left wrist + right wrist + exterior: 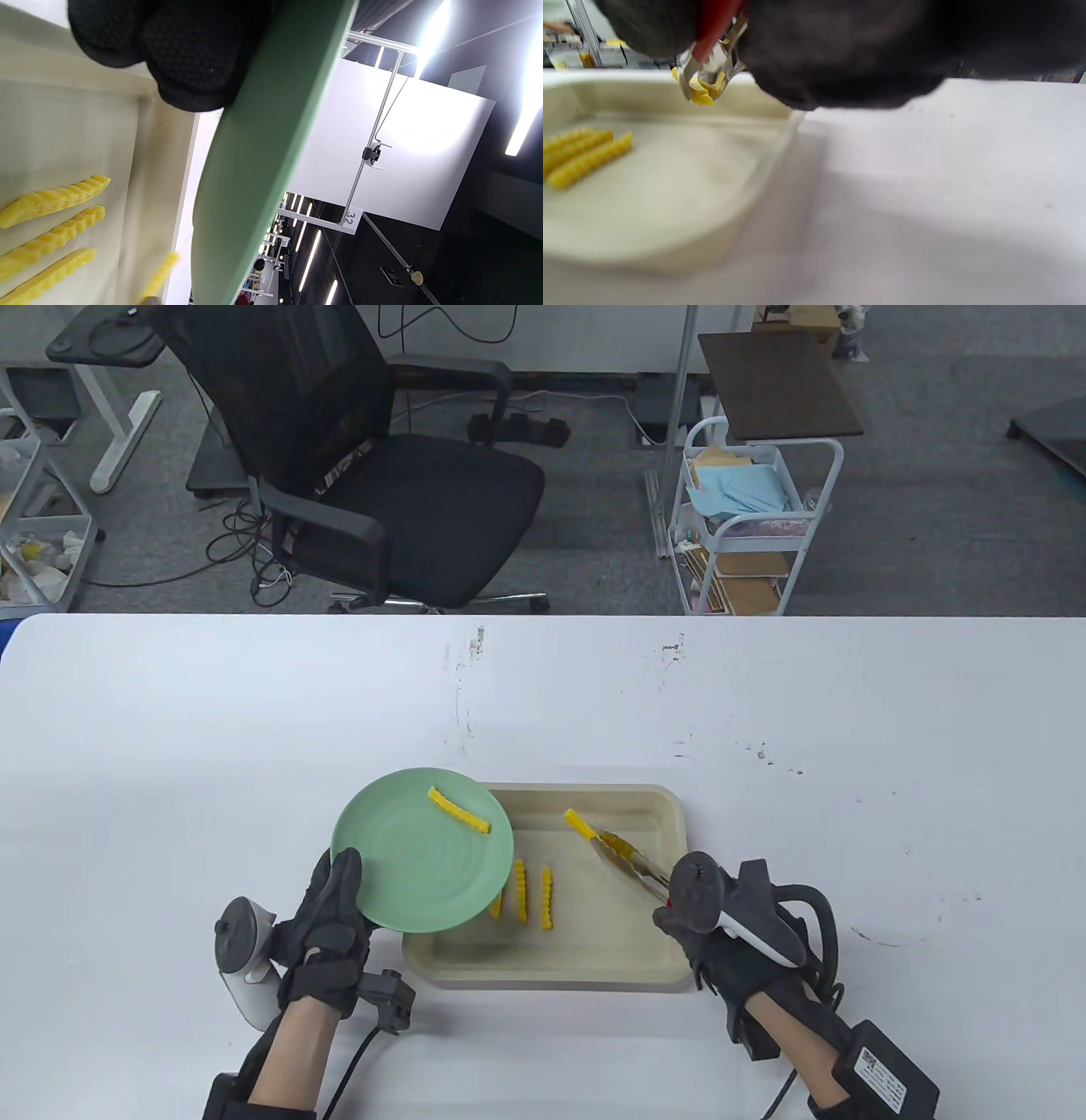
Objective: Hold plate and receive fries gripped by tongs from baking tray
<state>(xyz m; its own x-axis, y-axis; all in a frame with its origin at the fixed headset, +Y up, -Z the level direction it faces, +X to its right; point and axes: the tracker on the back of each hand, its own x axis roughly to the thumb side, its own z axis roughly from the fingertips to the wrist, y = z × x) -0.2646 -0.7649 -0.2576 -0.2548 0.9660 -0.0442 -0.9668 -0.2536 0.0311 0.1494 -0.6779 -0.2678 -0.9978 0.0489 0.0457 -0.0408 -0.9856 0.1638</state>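
Overhanging the tray's [657, 814] left rim, the plate [407, 857] leaves tongs [628, 861] room.

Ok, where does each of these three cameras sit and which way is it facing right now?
Table view: above the table's near side, looking down and across; shows the left hand holding the green plate, the right hand with the tongs over the baking tray.
Left wrist view: under the plate, tilted up towards ceiling lights; gloved fingertips at top.
Right wrist view: low beside the tray, facing along the table; dark glove at top.
Shared: both wrist views show the three fries lying in the tray.
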